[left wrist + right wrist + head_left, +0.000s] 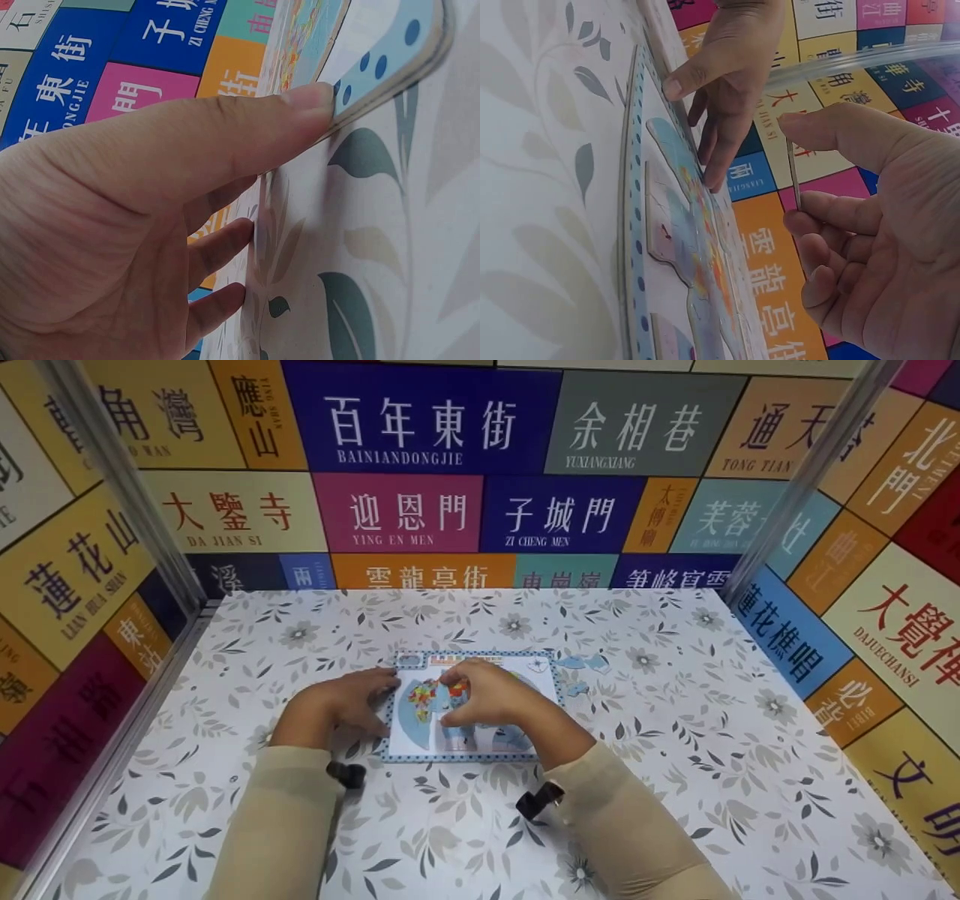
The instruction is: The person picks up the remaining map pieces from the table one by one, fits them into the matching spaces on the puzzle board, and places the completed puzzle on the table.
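A world-map jigsaw board [461, 758] with a blue dotted border lies on the table, part of its map filled with pieces. My left hand [341, 701] rests along the board's left side, thumb [311, 105] at its edge and the other fingers spread farther back. Over the middle of the board, my right hand [495, 697] pinches a thin puzzle piece [793, 172] between thumb and fingertips. The right wrist view catches that piece edge-on, raised above the board, so its printed face is hidden.
Loose puzzle pieces [592, 662] lie just beyond the board's upper right corner, with another small piece [577, 688] beside its right edge. A floral cloth [645, 795] covers the table. Panels with large printed characters [420, 420] stand behind and at both sides.
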A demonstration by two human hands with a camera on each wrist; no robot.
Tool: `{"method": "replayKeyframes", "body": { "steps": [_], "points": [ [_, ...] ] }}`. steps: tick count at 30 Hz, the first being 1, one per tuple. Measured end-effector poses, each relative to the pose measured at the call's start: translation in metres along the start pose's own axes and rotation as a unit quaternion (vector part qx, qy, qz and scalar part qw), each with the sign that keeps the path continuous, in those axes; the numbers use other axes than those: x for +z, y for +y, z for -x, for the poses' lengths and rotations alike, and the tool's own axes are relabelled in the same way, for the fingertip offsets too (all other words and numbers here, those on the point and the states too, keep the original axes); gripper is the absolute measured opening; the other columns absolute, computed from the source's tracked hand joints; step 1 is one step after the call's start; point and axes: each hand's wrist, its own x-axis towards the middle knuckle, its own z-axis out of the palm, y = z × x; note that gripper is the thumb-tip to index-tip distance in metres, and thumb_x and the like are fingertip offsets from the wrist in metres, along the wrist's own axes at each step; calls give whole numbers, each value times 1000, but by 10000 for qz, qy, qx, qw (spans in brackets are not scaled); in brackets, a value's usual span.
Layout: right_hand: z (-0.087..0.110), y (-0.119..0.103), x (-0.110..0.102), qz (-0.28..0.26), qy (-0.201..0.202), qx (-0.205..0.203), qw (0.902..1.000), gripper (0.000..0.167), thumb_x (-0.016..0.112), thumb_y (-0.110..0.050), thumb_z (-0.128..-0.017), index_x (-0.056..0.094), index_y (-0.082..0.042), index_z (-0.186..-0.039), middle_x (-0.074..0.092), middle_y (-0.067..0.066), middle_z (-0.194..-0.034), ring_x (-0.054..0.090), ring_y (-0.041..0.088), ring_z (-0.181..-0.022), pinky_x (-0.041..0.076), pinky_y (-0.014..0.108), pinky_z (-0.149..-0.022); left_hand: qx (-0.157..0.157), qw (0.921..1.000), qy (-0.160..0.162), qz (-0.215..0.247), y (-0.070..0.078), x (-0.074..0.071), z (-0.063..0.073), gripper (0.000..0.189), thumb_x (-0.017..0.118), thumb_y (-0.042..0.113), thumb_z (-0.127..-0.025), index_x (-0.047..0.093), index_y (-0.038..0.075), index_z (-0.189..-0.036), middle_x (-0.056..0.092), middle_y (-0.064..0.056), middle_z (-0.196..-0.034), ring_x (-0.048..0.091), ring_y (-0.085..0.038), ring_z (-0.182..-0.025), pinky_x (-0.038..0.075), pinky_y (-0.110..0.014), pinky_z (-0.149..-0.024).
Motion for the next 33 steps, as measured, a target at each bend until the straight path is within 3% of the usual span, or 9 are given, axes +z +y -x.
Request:
{"method": "replayKeyframes", "body": {
  "steps": [5, 12, 24, 33],
  "points": [
    [-2, 3, 6, 10, 56, 54, 10000, 69, 92, -42, -82, 67, -22, -143, 66, 0, -143, 62, 23, -133, 53, 45, -115, -30, 10000, -27, 63, 1, 1, 0, 99, 94, 35, -81, 41, 36, -165, 20, 9, -181, 11, -34, -170, 14, -66, -135],
    [-4, 9, 15, -89, -177, -139, 9997, 75, 91, -40, -84, 63, -18, -150, 65, 2, -145, 62, 24, -135, 53, 47, -116, -148, 9997, -48, 210, 4, -1, 4, 99, 94, 33, -81, 42, 37, -165, 20, 10, -181, 11, -33, -170, 14, -66, -136],
    [-10, 11, 31, 440, -363, -381, 9976, 67, 91, -42, -82, 70, -16, -139, 67, 2, -143, 60, 22, -137, 49, 44, -121, -74, 9997, 119, 204, -4, 3, -1, 100, 97, 32, -77, 45, 39, -162, 23, 9, -180, 14, -33, -170, 15, -67, -135],
    [-11, 12, 39, 539, -361, -228, 9976, 70, 93, -44, -78, 71, -17, -138, 68, 1, -139, 61, 21, -133, 49, 41, -120, -80, 9996, 54, 277, -2, 1, -1, 100, 97, 31, -77, 45, 39, -163, 22, 11, -180, 12, -33, -170, 13, -67, -135]
  ]
}}
